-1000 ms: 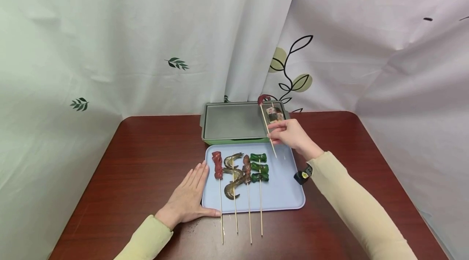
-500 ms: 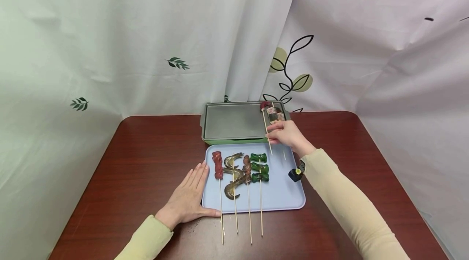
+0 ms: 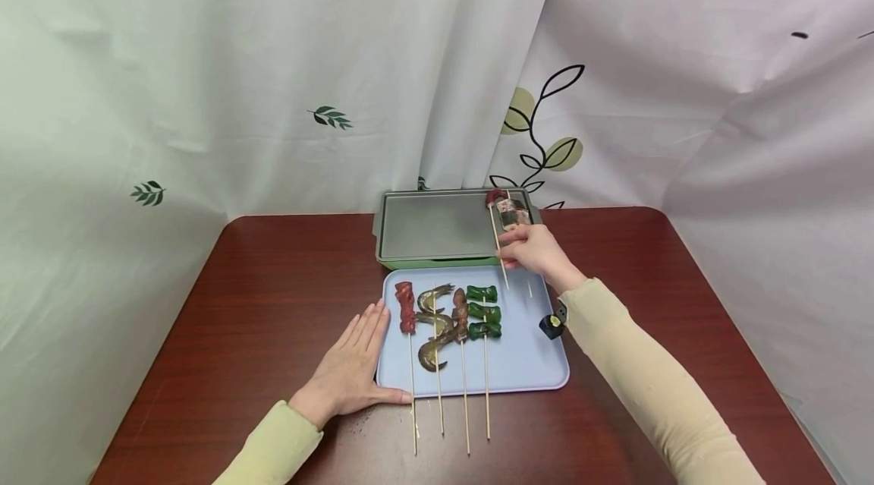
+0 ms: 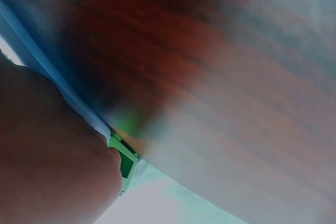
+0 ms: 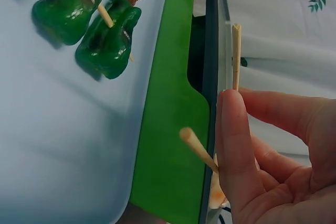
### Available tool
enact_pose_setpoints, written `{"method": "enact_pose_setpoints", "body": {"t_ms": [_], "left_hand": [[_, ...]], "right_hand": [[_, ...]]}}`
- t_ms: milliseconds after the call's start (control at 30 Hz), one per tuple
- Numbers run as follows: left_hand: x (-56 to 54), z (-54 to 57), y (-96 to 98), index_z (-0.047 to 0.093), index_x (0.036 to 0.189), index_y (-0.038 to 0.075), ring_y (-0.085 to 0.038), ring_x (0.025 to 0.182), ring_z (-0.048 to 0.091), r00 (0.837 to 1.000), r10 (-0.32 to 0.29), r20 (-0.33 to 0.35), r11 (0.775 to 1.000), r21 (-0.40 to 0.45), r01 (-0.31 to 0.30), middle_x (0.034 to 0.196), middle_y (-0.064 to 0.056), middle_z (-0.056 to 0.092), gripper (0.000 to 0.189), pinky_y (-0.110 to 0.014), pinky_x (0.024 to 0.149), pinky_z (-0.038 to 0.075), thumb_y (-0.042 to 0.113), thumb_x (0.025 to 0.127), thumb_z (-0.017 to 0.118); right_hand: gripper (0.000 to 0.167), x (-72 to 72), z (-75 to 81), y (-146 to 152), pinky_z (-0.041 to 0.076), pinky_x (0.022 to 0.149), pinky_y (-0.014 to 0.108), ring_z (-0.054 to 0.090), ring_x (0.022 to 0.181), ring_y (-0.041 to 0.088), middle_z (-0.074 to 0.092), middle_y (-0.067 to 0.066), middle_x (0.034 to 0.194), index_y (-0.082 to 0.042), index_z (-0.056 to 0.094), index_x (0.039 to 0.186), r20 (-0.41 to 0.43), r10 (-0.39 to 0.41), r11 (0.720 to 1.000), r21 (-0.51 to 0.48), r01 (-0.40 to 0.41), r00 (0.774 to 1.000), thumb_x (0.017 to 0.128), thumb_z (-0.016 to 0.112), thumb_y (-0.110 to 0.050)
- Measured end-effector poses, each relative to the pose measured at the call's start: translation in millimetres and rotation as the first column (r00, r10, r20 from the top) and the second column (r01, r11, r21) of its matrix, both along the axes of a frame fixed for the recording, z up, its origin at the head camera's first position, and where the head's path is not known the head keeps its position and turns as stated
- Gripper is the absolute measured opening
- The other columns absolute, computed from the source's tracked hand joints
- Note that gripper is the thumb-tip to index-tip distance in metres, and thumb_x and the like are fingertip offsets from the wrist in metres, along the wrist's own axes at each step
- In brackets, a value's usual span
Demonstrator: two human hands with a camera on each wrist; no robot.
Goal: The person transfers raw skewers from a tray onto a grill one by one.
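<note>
In the head view my right hand (image 3: 536, 248) pinches the wooden stick of a skewer (image 3: 496, 234) between thumb and fingers. A dark red, curled piece (image 3: 495, 198) on its tip overlaps the back right of the grey griddle plate (image 3: 437, 227). Right beside it lies a skewer of dark-and-pale, fish-like chunks (image 3: 514, 213), partly hidden by the hand; its stick (image 5: 197, 148) pokes out below my fingers in the right wrist view. My left hand (image 3: 351, 367) rests with straight fingers along the left edge of the light blue tray (image 3: 532, 363), thumb at the front corner.
The tray bears a red meat skewer (image 3: 405, 308), a shrimp skewer (image 3: 434, 325), a brown meat skewer (image 3: 460, 314) and a green pepper skewer (image 3: 484, 313). Their sticks overhang its front edge. A white curtain (image 3: 328, 52) hangs behind the brown table (image 3: 273, 280).
My right hand has lowered the skewer, bringing its dark red tip from above the griddle's back edge down to the plate beside the fish-like skewer. The left hand stays put.
</note>
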State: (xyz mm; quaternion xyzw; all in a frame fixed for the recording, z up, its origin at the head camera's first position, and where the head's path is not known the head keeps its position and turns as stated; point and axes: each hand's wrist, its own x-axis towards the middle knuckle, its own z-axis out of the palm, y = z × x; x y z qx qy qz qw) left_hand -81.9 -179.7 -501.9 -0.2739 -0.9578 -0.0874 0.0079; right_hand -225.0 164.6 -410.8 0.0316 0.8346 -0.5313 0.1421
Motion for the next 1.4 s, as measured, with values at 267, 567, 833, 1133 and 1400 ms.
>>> {"method": "enact_pose_setpoints", "body": {"t_ms": [267, 567, 833, 1133, 1400], "left_hand": [[-0.9, 0.2, 0.7, 0.022, 0.157, -0.01, -0.037, 0.152, 0.018, 1.0, 0.004, 0.007, 1.0, -0.011, -0.004, 0.165, -0.025, 0.019, 0.137, -0.046, 0.122, 0.017, 0.093, 0.071, 0.054], [-0.9, -1.8, -0.2, 0.022, 0.157, -0.01, -0.037, 0.151, 0.018, 1.0, 0.004, 0.002, 1.0, -0.006, -0.004, 0.164, -0.026, 0.019, 0.138, -0.045, 0.123, 0.014, 0.094, 0.072, 0.052], [-0.6, -0.7, -0.2, 0.022, 0.157, -0.01, -0.038, 0.151, 0.019, 1.0, 0.0, -0.005, 1.0, 0.0, 0.0, 0.164, -0.026, 0.019, 0.137, -0.046, 0.123, 0.015, 0.093, 0.072, 0.053], [-3.1, -8.1, -2.1, 0.019, 0.158, -0.007, -0.033, 0.153, 0.015, 1.0, 0.005, -0.017, 1.0, -0.022, -0.005, 0.166, -0.022, 0.016, 0.138, -0.045, 0.122, 0.016, 0.095, 0.071, 0.05], [-2.9, -4.0, -1.4, 0.019, 0.158, -0.008, -0.035, 0.153, 0.014, 1.0, 0.006, 0.01, 0.999, -0.038, -0.006, 0.165, -0.024, 0.016, 0.139, -0.046, 0.123, 0.016, 0.095, 0.071, 0.05]], "right_hand": [[0.038, 9.7, 5.4, 5, 0.058, 0.085, 0.051, 0.073, 0.089, 0.036, 0.076, 0.011, 0.092, 0.0, 0.069, 0.125, -0.079, 0.036, 0.993, 0.111, -0.027, 0.996, 0.091, 0.077, -0.016], [0.044, 30.6, 20.9, 10, 0.059, 0.081, 0.045, 0.075, 0.086, 0.03, 0.075, 0.02, 0.103, 0.001, 0.068, 0.129, -0.169, 0.065, 0.994, 0.101, -0.048, 0.983, 0.092, 0.078, -0.02], [0.044, 60.3, 27.0, 16, 0.058, 0.076, 0.041, 0.074, 0.083, 0.02, 0.077, 0.01, 0.097, 0.002, 0.069, 0.126, -0.231, 0.11, 0.991, 0.099, -0.089, 0.967, 0.092, 0.078, -0.024], [0.034, 92.5, 20.4, 20, 0.056, 0.074, 0.033, 0.073, 0.087, 0.018, 0.077, 0.002, 0.095, -0.005, 0.076, 0.117, -0.254, 0.121, 0.989, 0.11, -0.096, 0.96, 0.089, 0.081, -0.024], [0.034, 116.1, 4.5, 21, 0.058, 0.074, 0.029, 0.074, 0.084, 0.014, 0.077, 0.003, 0.093, -0.001, 0.076, 0.113, -0.22, 0.146, 0.988, 0.074, -0.133, 0.965, 0.087, 0.082, -0.022]]}}
